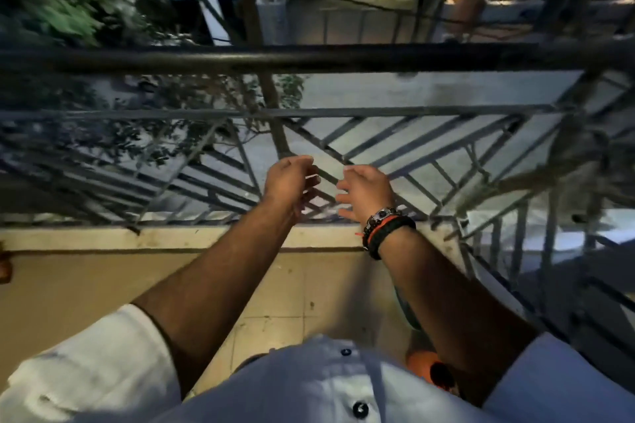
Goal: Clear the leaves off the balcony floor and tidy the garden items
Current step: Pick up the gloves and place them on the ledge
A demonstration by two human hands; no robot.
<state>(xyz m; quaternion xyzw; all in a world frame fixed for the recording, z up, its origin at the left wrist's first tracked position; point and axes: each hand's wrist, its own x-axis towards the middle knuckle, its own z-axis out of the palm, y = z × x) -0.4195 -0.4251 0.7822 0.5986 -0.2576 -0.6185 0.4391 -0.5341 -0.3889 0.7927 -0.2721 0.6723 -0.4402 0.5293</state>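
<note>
My left hand point(290, 178) and my right hand point(366, 191) are both stretched out in front of the balcony railing point(309, 60), close together with a small gap between them. Their fingers are loosely spread and nothing shows in either hand. Dark and orange bracelets circle my right wrist. The tiled balcony floor point(281, 299) lies below my arms, and no leaves show on the visible part. An orange object point(421, 359) sits on the floor under my right forearm, mostly hidden.
The metal railing with diagonal bars turns a corner at the right point(515, 233). A pale ledge point(171, 239) runs along the floor's far edge. Tree branches and foliage point(86, 10) stand beyond the rail at left. A reddish-brown object point(4, 268) touches the left frame edge.
</note>
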